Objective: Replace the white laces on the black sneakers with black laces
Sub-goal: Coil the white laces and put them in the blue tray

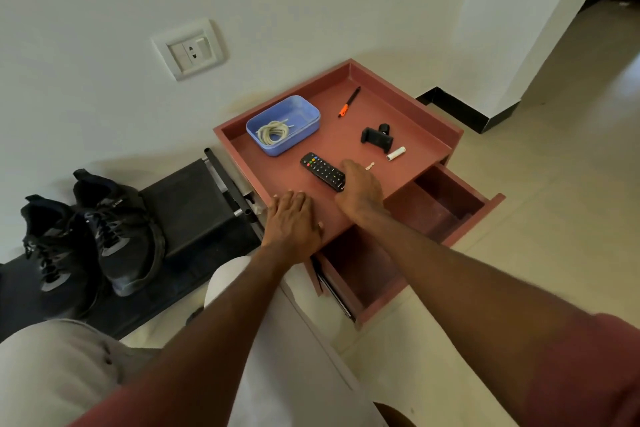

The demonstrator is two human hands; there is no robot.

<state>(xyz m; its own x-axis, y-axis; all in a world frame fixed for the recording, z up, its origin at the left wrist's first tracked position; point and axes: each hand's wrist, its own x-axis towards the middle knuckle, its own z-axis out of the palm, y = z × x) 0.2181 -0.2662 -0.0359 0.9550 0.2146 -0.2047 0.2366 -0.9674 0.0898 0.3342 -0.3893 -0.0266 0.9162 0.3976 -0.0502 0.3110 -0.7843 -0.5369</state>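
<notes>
Shoes: the black sneakers (pixel 93 232) stand on the dark mat (pixel 194 205) on the floor, far left of both hands, toes toward the person; their laces look dark.
Nearer hand: the left hand (pixel 294 222).
Left hand: flat and loose on the surface (pixel 349 135) edge, holding nothing.
Right hand: the right hand (pixel 360 191) rests flat beside the remote (pixel 322 171), holding nothing.
Blue box (pixel 304 108): holds coiled pale laces (pixel 274 131).
Drawer (pixel 464 225): pulled open; nothing shows inside.
</notes>
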